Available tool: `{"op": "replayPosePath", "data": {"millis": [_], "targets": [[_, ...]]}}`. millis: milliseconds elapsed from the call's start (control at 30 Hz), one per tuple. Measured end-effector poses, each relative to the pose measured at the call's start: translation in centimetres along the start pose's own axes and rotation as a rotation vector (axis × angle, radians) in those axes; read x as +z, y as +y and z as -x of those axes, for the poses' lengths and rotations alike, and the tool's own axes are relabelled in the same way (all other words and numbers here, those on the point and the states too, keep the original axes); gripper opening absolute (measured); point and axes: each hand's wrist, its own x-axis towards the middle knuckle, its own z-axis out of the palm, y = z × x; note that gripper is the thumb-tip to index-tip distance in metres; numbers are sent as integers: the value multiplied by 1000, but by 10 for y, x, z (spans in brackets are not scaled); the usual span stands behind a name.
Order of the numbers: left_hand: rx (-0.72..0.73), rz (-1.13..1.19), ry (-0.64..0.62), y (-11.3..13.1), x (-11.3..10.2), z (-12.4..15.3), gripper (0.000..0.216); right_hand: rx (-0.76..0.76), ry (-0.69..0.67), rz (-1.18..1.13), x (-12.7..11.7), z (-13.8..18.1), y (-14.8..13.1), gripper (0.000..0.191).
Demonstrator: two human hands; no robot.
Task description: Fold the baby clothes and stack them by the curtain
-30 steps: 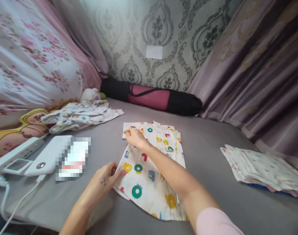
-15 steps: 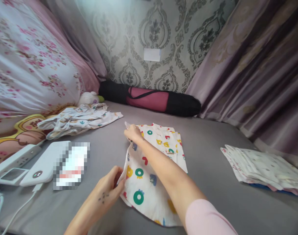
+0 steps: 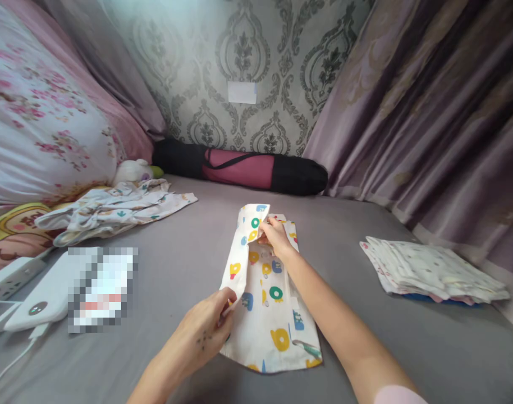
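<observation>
White garment (image 3: 259, 320) bears printed yellow “a” (image 3: 276, 340) and green “o” (image 3: 271, 293).

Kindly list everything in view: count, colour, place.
Garment: 1, printed white, centre
Clothes stack: 1, whitish, right
Clothes heap: 1, white, left
Long bag: 1, mostly black, back
Plush toy: 1, white, left
Cartoon item: 1, yellow, left
Power strip, power bank, cable: 1 each, white, left
Pixelated item: 1, whitish, left
Card: 1, white, on wall
Floral fabric: 1, white, left
Curtains: 2+, mauve, sides
Sheet: 1, grey, underneath
Sleeve: 1, pink, right
Left hand, right hand: 1 each, on garment
</observation>
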Motion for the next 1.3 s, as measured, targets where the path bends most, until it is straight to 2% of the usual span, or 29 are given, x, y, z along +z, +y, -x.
{"op": "replayPosePath", "data": {"millis": [133,200,267,400,500,600,700,800,1000,1167,1300], "targets": [[3,-23,-48,2,1,0,26,136,-9,57,-20,2,26,10],[-19,-9,-43,4,-1,-2,29,191,-33,117,-29,2,31,9],[-41,-10,-9,4,-3,-5,33,188,-12,275,-37,3,28,17],[13,-70,112,-3,-1,-10,34,-61,162,810,-44,6,10,35],[162,-125,196,-15,5,-12,31,-244,190,1013,-35,6,3,37],[376,-189,303,-30,17,-14,27,-424,34,1084,-17,-2,10,45],[521,-313,419,-42,31,-16,42,-498,-147,1170,2,-21,22,53],[474,-464,405,-46,42,-18,55,-473,-220,1229,19,-42,27,61],[430,-626,358,-43,48,-19,63,-365,-175,1239,45,-74,32,70],[416,-647,335,-43,50,-20,60,-324,-190,1230,45,-82,36,69],[397,-616,319,-42,48,-19,56,-307,-238,1203,40,-78,26,69]]}}
